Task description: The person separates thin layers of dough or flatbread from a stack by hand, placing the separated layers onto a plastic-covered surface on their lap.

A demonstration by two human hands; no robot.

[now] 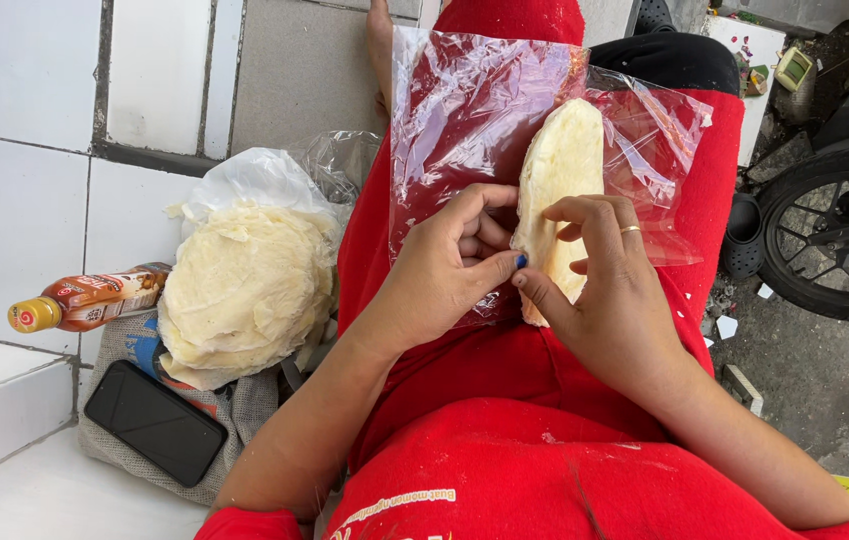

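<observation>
Bag (465, 110): thin clear plastic, glossy, crinkled. Dough piece (560, 180) inside: pale, matt, slightly rough. Stack (245, 290) beside: same pale floury sheets, ragged edges, on clear plastic. Clothes (545, 460): red cloth, matt. Phone (155, 422): glossy black glass. Sack (235, 410): grey woven cloth, probably canvas. Tiles (15, 220): white, smooth. Bottle (90, 298): shiny plastic.
</observation>
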